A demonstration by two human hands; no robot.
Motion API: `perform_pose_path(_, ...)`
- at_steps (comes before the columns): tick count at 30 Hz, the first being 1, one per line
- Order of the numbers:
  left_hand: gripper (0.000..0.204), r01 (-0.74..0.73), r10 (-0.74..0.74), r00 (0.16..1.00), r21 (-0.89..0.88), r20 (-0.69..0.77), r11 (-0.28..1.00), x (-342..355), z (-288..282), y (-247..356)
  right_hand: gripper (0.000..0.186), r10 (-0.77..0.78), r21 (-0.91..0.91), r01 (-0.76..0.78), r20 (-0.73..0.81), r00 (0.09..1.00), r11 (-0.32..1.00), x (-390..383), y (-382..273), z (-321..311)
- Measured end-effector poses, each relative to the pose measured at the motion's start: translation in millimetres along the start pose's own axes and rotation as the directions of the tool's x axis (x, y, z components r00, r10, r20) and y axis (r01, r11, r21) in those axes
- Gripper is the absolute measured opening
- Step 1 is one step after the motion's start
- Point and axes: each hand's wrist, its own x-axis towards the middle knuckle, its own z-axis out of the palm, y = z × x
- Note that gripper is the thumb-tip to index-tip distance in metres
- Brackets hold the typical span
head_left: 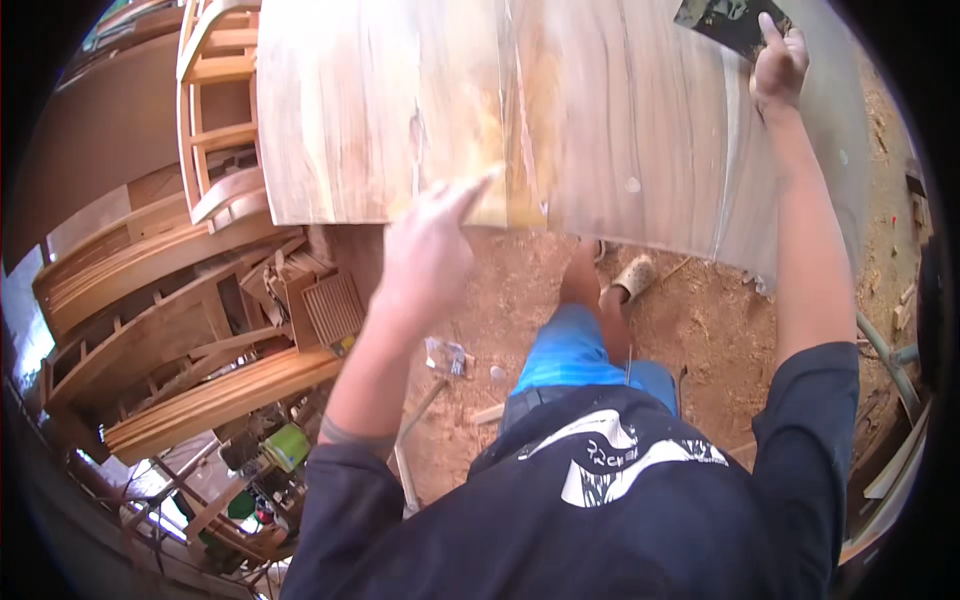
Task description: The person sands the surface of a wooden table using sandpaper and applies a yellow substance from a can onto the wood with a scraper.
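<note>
A large pale wooden panel (640, 120) with brown grain, cracks and a yellowish smeared patch lies before me. Over its near edge is my left hand (432, 245), slightly blurred. Its index finger points forward to the yellowish patch beside a pinkish filled crack (525, 140); the other fingers look curled, and anything inside them is hidden. Out at the far right, my right hand (780, 70) grips a dark flat plate (735, 22) with greyish-beige smears on it, thumb on top. The plate is held over the panel's far right part.
Left of the panel stands a wooden ladder-like frame (222, 70). Stacked boards (220, 405) and wooden parts fill the left side, with a green object (287, 447) lower down. Sawdust covers the floor (500, 290), where a clear plastic piece (447, 356) lies. A grey-green pipe (885, 360) curves at right.
</note>
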Motion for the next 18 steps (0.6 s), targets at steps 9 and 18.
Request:
perform_pose_path(9, 0.045, 0.082, -0.091, 0.994, 0.134, 0.060, 0.988, 4.4, 38.9, 35.7, 0.043, -0.118, -0.113, 0.117, -0.006, 0.993, 0.987, -41.2, -34.7, 41.4)
perform_pose_path(18, 0.044, 0.048, -0.045, 0.999, -0.102, 0.028, 0.994, -3.8, -2.8, 19.0, 0.014, -0.041, -0.008, 0.041, -0.004, 0.999, 0.999, -10.0, -2.0, 5.0)
